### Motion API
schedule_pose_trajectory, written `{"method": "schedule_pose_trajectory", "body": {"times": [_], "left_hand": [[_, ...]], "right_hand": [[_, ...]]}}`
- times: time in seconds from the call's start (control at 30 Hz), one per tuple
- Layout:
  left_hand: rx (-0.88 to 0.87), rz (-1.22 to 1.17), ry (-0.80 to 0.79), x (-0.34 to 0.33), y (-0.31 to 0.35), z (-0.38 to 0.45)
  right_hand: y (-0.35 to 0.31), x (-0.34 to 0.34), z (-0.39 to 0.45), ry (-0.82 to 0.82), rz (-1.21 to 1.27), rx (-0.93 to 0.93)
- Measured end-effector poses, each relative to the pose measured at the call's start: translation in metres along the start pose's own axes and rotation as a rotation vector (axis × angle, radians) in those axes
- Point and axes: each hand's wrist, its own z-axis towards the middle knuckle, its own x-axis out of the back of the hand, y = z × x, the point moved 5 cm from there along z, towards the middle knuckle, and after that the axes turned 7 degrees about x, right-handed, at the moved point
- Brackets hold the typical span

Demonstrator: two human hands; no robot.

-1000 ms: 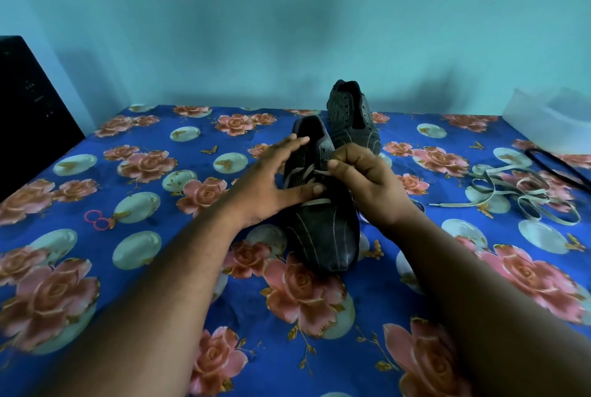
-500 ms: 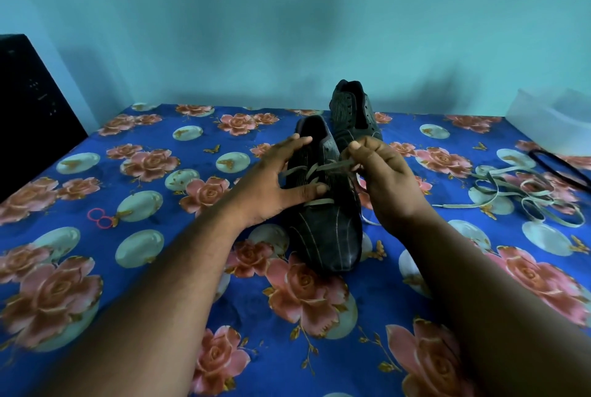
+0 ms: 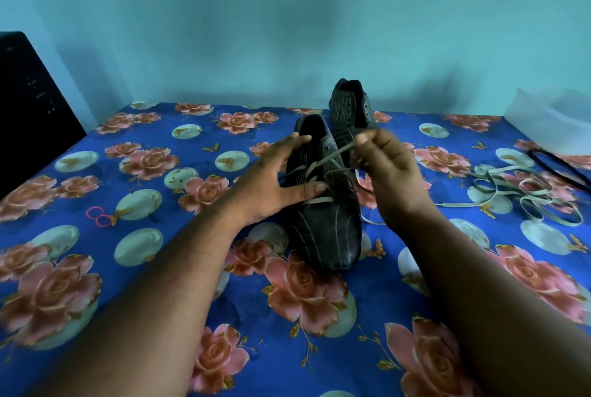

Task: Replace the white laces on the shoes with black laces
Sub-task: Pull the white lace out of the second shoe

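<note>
A dark striped shoe (image 3: 329, 230) stands toe-first toward me on the flowered blue cloth. A white lace (image 3: 332, 156) is threaded through its lower eyelets. My left hand (image 3: 271, 179) rests on the shoe's left side, thumb across the tongue and fingers at the collar. My right hand (image 3: 387, 172) pinches the white lace and holds it taut, up and to the right of the eyelets. The second dark shoe (image 3: 350, 112) stands behind, without a lace. A loose white lace (image 3: 524, 195) lies coiled at the right. A black lace (image 3: 556, 166) lies beyond it.
A translucent plastic container (image 3: 553, 121) stands at the back right edge. A black box (image 3: 28, 105) fills the far left. Two small pink rings (image 3: 98, 217) lie on the cloth (image 3: 160, 268) at the left. A teal wall closes the back.
My right hand has drawn the white lace up and to the right, out of an upper eyelet. My left hand has stayed on the shoe.
</note>
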Motion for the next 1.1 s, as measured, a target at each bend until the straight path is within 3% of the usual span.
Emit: {"method": "schedule_pose_trajectory", "body": {"times": [0.07,0.13,0.23,0.3,0.47,0.57,0.73,1.0,1.1], "left_hand": [[0.002,0.002,0.003,0.000,0.000,0.001],[0.007,-0.001,-0.002,0.000,-0.002,0.001],[0.008,-0.010,-0.005,-0.001,-0.003,0.001],[0.012,-0.012,0.000,-0.001,-0.003,0.002],[0.006,0.018,-0.001,0.000,-0.003,0.002],[0.008,0.008,-0.005,-0.001,-0.003,0.002],[0.010,-0.013,-0.006,-0.001,-0.003,0.003],[-0.009,-0.001,0.001,0.000,-0.002,0.001],[0.002,-0.008,-0.003,-0.001,-0.002,0.001]], "right_hand": [[-0.002,0.013,0.004,0.193,0.012,0.038],[-0.002,0.017,0.004,0.231,-0.221,0.059],[0.004,0.017,0.004,0.174,-0.515,0.082],[0.006,0.014,0.005,0.102,-0.672,0.200],[0.007,-0.006,0.001,-0.089,-0.830,0.375],[0.010,-0.006,0.004,-0.132,-0.817,0.386],[0.016,0.008,0.009,-0.060,-0.715,0.296],[0.008,-0.010,0.003,-0.222,-0.897,0.427],[0.006,-0.004,0.002,-0.204,-0.828,0.408]]}}
